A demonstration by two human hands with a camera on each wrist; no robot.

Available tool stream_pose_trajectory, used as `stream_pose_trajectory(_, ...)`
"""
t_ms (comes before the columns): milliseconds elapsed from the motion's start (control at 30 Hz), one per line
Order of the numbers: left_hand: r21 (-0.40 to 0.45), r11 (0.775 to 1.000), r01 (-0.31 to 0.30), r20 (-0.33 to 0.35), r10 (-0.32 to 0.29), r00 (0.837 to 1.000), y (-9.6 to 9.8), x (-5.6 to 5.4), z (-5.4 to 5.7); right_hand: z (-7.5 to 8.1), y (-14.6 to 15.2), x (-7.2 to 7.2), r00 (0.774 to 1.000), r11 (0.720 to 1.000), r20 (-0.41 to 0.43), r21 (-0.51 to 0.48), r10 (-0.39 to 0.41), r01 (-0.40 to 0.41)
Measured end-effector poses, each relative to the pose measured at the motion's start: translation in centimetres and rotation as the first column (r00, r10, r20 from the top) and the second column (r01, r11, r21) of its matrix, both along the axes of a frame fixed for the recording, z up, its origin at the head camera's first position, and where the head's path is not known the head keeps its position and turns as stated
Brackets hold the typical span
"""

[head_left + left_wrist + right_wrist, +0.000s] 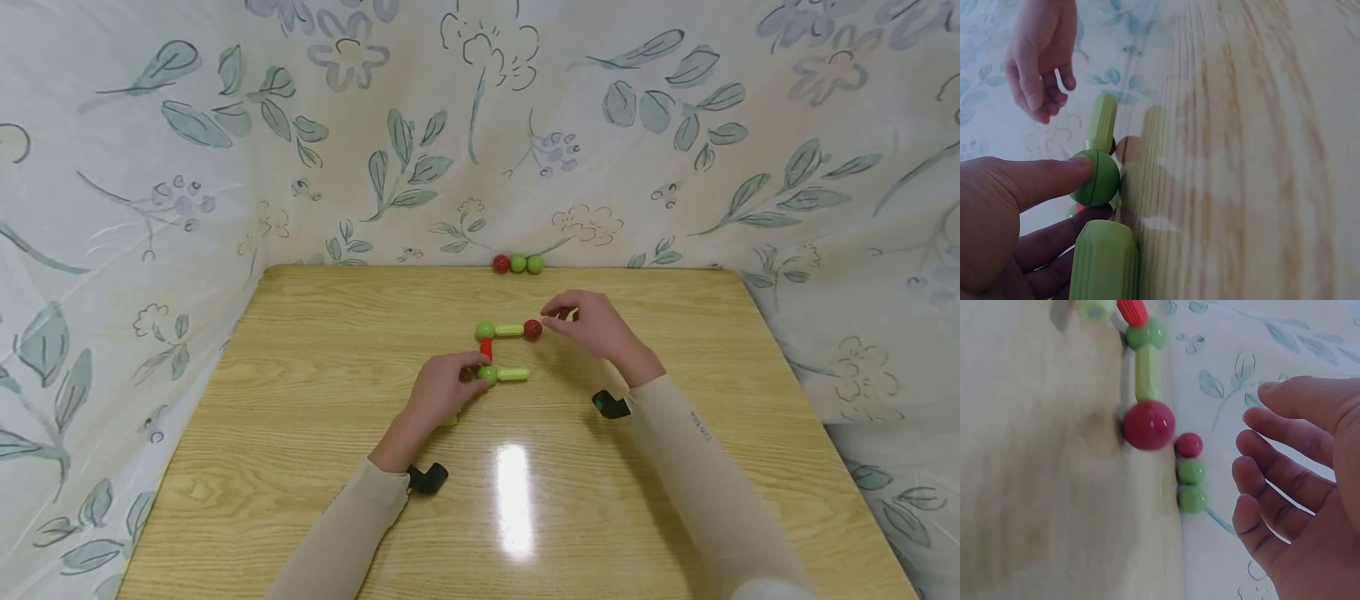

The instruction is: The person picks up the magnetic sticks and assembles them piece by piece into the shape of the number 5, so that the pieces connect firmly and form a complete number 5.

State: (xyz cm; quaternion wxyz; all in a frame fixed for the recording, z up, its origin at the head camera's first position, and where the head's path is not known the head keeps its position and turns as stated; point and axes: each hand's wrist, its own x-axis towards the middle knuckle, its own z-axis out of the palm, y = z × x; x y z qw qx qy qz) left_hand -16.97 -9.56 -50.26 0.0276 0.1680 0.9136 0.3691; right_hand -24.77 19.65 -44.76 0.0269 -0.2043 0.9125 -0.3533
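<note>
My left hand (447,385) pinches a green ball (489,375) between thumb and fingers. From that ball a yellow-green rod (514,374) sticks out to the right. A red rod (486,348) links it to a second green ball (485,331) farther back. There another yellow-green rod (509,330) runs right to a dark red ball (532,329). Just beside this red ball, my right hand (592,323) hovers with loosely bent fingers and nothing in them. A loose yellow-green rod (1105,262) lies close under the left hand, mostly hidden by it in the head view.
At the back edge of the wooden table (315,350) a spare red ball (501,263) and two green balls (527,263) sit in a row. Floral cloth (480,142) hangs behind the table and at both sides. Light glares off the tabletop near the front.
</note>
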Motion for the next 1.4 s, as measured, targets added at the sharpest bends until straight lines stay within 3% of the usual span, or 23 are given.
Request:
stream_pose_trajectory(467, 0.010, 1.000, -0.014, 0.022, 0.014, 1.000, 0.1, 0.1, 0.0, -0.1, 0.8, -4.5, 0.998, 0.999, 0.027, 0.008, -0.048, 0.048)
stream_pose_trajectory(933, 0.007, 1.000, -0.021, 0.034, 0.020, 0.999, 0.2, 0.1, 0.3, -0.9, 0.1, -8.9, 0.987, 0.986, 0.035, -0.057, -0.156, 0.158)
stream_pose_trajectory(1400, 0.009, 1.000, -0.012, 0.029, 0.012, 1.000, -0.1, 0.0, -0.2, -1.8, -0.9, -11.6, 0.986, 0.987, 0.044, 0.001, -0.161, 0.161)
